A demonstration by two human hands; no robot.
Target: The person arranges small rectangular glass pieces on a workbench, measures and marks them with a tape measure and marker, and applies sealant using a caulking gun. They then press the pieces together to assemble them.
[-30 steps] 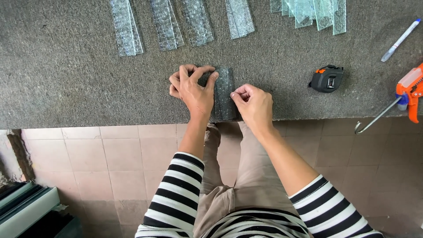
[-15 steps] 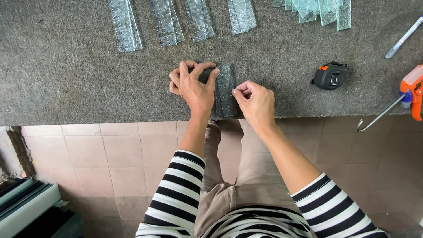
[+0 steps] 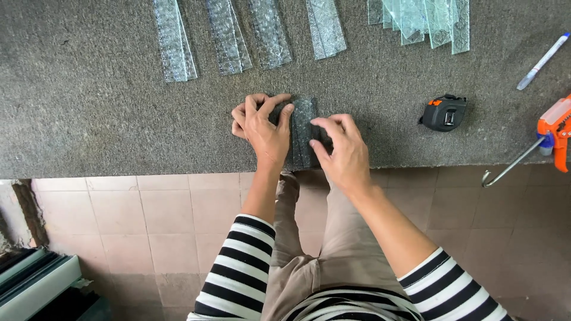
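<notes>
Grey carpeted bench: our left hand and right hand pinch the textured glass strips; we should square their edges gently

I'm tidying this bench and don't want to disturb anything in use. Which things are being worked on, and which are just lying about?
In hand:
- glass strips at the bench edge, pressed between the left hand and right hand

Lying about:
- other glass strips along the far side
- tape measure
- caulking gun
- marker pen
</notes>
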